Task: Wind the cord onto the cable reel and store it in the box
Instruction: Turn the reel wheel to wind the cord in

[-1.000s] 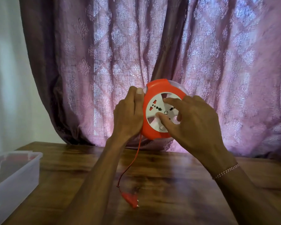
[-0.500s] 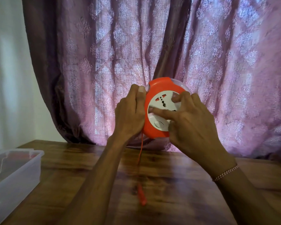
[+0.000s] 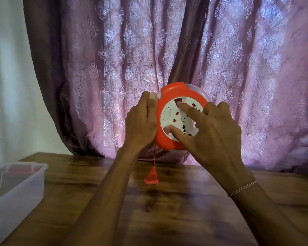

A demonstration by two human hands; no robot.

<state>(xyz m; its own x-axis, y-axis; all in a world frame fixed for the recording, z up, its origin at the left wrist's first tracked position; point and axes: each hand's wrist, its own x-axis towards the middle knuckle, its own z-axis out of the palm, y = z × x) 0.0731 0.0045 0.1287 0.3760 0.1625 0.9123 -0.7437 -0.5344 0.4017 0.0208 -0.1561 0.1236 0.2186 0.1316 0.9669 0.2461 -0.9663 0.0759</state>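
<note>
While it is held upright in the air above the brown wooden table (image 3: 167,210), the round orange plastic cable reel (image 3: 169,96) with its white socket face (image 3: 176,119) sits between the two hands, face toward the camera. The left hand (image 3: 140,125) grips the reel's left rim, fingers curled round the edge with a fingertip showing at the top. The right hand (image 3: 215,132) lies over the right half of the face, its index and middle fingers stretched out straight and pressing on the white disc, one near the upper cut-out and one at the lower left edge; the wrist wears a thin beaded bracelet (image 3: 242,188). A thin red cord (image 3: 154,153) hangs straight down from the reel's underside just beside the left wrist, ending in an orange plug (image 3: 151,177) that dangles above the table.

Against half a second ago, the white disc has turned, its round button now at the left, and the plug hangs higher, the free cord being shorter.

A translucent plastic storage box (image 3: 25,183) stands at the table's left edge, well apart from the reel. A purple patterned curtain (image 3: 167,50) hangs behind.
</note>
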